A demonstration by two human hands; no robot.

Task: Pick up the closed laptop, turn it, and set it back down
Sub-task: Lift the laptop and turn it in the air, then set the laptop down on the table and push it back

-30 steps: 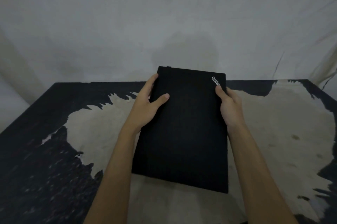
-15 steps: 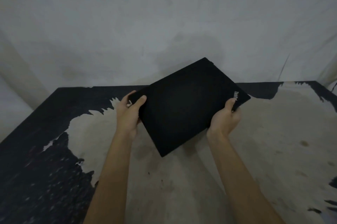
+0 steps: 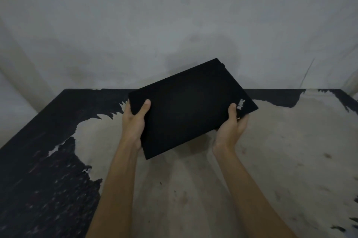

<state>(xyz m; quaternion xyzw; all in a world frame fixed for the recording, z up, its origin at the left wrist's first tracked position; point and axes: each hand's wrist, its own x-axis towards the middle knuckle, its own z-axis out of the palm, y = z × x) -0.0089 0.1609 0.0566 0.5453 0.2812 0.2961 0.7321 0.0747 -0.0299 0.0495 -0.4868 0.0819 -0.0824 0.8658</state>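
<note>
The left hand (image 3: 133, 121) clasped the laptop's (image 3: 191, 108) left corner, thumb lying on the lid and fingers hidden beneath. The closed laptop itself was held clear of the worn table (image 3: 271, 160), above its far middle, skewed so that its long edges ran up toward the right and its far corner stood against the wall (image 3: 174, 15). To the right of the laptop's centre, near its right corner, sat a pale logo (image 3: 241, 103); just beside it the right hand (image 3: 231, 127) cradled the near long edge from below, thumb pressed on the lid.

Judged from its form, the laptop was a stiff, flat slab of moderate weight with a smooth matte shell that could slide under a light pinch, and its corners would not tolerate a drop. Holds set well apart, thumb above and fingers below as here, appeared best for control while turning.
</note>
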